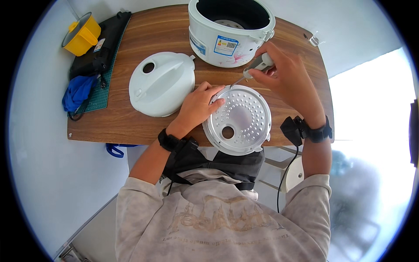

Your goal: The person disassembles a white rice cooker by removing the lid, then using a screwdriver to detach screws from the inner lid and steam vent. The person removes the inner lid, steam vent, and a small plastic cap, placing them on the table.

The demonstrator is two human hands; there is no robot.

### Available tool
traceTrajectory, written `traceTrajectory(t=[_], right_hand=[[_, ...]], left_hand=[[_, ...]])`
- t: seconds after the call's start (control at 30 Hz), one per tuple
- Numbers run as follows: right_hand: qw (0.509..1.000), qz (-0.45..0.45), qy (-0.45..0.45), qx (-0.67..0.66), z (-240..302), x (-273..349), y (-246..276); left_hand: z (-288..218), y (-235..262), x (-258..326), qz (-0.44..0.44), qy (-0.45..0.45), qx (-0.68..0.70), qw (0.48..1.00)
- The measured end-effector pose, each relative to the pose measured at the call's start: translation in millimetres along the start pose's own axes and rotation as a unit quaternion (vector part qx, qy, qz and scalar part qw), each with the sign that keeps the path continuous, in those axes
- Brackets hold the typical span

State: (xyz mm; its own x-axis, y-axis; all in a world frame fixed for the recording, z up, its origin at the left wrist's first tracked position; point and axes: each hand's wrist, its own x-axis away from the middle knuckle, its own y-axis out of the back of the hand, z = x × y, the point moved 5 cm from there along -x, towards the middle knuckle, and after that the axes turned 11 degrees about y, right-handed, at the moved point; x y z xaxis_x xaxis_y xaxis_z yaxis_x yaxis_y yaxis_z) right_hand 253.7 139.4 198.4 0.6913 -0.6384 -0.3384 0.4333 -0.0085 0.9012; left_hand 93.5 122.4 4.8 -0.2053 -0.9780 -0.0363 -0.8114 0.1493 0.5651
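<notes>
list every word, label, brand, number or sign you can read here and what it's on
Shirt: faded brown lettering, partly blurred; wording not copied here
White cooker: blue-edged label with square code, print too small to read
Same cooker, left: blue label, too small
Black case: white sticker, too small
Screwdriver, metal disc: no readable text

A brown wood-grain bench (118, 126) stands beside plain white walls (41, 113). A pale greyish floor (96, 233) shows at lower left, and bright white light (371, 100) glares across the room's right side.
</notes>
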Motion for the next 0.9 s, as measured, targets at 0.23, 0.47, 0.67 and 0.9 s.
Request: traceTrajectory(t=[0.23,0.47,0.67,0.9], right_hand=[[0.999,-0.034,-0.017,0.018,1,2,-10],[0.994,-0.093,-0.05,0.005,16,21,6],[0.986,-0.084,-0.141,-0.008,32,64,33],[0.961,-0.128,-0.245,-0.016,20,133,55]], left_hand=[[1,2,0,-0.005,-0.005,-0.001,1.0],[-2,2,1,-0.019,-0.003,-0.002,1.0],[-3,2,3,-0.035,-0.006,-0.004,0.999],[-5,2,2,-0.036,-0.012,0.011,0.999]])
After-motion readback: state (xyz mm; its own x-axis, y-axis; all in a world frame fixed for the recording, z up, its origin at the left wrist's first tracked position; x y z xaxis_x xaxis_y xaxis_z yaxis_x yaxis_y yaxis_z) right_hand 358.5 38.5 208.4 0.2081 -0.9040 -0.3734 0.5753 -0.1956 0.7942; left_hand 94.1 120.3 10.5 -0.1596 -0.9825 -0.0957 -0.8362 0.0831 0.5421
